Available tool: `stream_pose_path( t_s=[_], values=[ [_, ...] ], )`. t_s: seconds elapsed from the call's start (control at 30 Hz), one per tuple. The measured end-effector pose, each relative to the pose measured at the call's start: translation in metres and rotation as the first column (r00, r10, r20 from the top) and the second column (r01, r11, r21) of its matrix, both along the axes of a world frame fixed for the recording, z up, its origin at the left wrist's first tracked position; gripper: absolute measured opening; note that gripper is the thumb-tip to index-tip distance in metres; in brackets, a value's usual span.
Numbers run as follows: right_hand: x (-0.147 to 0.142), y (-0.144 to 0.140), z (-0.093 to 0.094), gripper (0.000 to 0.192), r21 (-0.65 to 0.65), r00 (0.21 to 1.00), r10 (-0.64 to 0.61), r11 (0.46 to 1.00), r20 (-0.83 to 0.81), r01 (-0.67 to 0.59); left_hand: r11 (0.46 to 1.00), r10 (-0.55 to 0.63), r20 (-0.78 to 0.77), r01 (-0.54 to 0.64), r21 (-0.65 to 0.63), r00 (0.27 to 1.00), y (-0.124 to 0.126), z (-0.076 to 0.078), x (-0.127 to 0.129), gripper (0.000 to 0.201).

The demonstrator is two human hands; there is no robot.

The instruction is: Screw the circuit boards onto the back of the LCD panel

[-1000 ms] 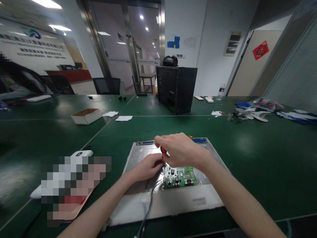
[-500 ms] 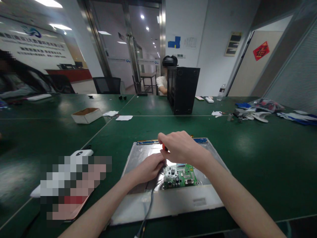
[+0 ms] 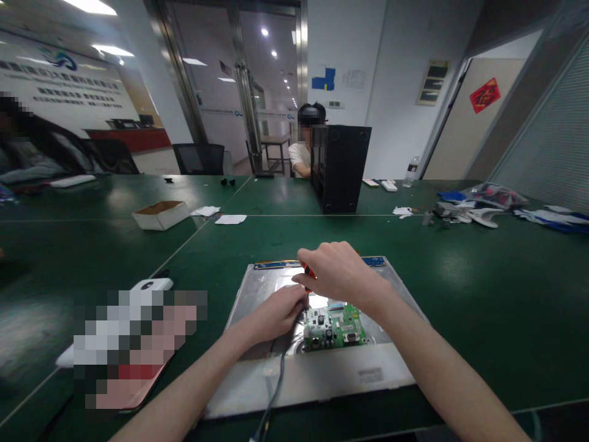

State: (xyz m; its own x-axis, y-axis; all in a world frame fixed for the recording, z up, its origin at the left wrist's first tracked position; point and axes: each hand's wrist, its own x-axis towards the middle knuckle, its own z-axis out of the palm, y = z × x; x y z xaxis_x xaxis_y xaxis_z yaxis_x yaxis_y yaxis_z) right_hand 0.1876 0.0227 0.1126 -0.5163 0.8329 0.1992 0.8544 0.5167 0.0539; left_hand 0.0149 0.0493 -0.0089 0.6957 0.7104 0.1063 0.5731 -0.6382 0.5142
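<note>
A flat silver display panel (image 3: 322,374) lies on the table in front of me, back side up. On it sits a green circuit board (image 3: 338,328), with a thin blue board strip (image 3: 375,261) along the far edge. My right hand (image 3: 335,267) is closed around the red-and-black handle of a screwdriver (image 3: 309,279), held upright over the board's left corner. Just below, my left hand (image 3: 288,307) has its fingers pinched at the screwdriver's lower end; the tip is hidden. A dark cable (image 3: 280,380) runs from beneath my left hand toward the near edge.
A white device (image 3: 154,285) and a pink-backed, partly blurred object (image 3: 175,331) lie at the left. Farther off are an open cardboard box (image 3: 161,216), white papers (image 3: 230,219) and a black computer case (image 3: 347,169), with a person behind it. Bags and scraps (image 3: 478,205) lie far right.
My right hand has shifted slightly and its fingers have turned on the screwdriver handle, showing more of the red. My left hand stays about where it was.
</note>
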Motion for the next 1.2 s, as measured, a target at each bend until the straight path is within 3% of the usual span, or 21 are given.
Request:
stream_pose_path(
  t_s=[0.1, 0.4, 0.7, 0.83, 1.03, 1.2],
  values=[
    [-0.0013, -0.0003, -0.0001, 0.019, 0.001, 1.000, 0.017, 1.000, 0.008, -0.017, 1.000, -0.014, -0.003, 0.014, -0.004, 1.000, 0.0015, -0.0023, -0.0004, 0.016],
    [0.0017, -0.0072, 0.0033, 0.022, -0.047, 0.985, 0.161, 0.985, -0.057, -0.164, 1.000, 0.002, 0.028, -0.001, -0.010, 1.000, -0.0013, 0.0029, 0.0030, 0.014],
    [-0.0022, -0.0017, 0.0027, 0.029, -0.005, 0.999, 0.036, 0.999, -0.005, -0.036, 0.999, 0.034, -0.019, -0.034, -0.034, 0.999, -0.0024, 0.0043, 0.0023, 0.017],
    [-0.0004, -0.0027, 0.0027, 0.014, -0.024, 0.996, 0.091, 0.996, -0.011, -0.091, 1.000, 0.002, 0.027, -0.001, -0.030, 1.000, -0.0004, 0.0011, 0.0022, 0.018],
    [0.0030, -0.0073, 0.0032, 0.027, -0.059, 0.972, 0.221, 0.972, -0.074, -0.226, 1.000, -0.008, 0.069, 0.010, -0.024, 0.998, -0.0022, 0.0032, 0.0031, 0.016],
    [0.0001, -0.0071, 0.0053, 0.022, -0.039, 0.988, 0.152, 0.988, -0.021, -0.153, 1.000, 0.015, 0.026, -0.014, -0.020, 1.000, -0.0046, 0.0065, 0.0040, 0.019]
  ],
)
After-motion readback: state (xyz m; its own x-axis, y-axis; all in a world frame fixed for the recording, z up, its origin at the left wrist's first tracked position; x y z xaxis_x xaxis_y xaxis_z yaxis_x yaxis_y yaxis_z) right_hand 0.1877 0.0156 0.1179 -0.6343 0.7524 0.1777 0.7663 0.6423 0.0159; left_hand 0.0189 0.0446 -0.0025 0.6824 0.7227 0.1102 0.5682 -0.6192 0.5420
